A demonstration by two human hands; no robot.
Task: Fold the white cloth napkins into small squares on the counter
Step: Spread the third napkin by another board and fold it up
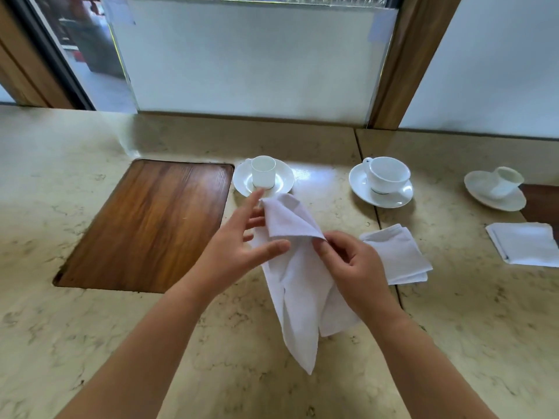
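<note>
An unfolded white cloth napkin [298,285] hangs in the air above the marble counter [121,343], its lowest corner pointing down toward me. My right hand [354,267] pinches a top corner of it between thumb and fingers. My left hand [242,246] is at the napkin's left edge with fingers spread; some fingers lie behind the cloth, and the thumb is in front. Two folded white napkin squares lie on the counter: one [399,255] just right of my right hand, another [526,247] at the far right.
Three white cups on saucers stand in a row behind the napkins: left [263,176], middle [382,181], right [499,189]. A wooden inset panel [148,225] lies to the left. A frosted glass partition with wooden frames rises at the back.
</note>
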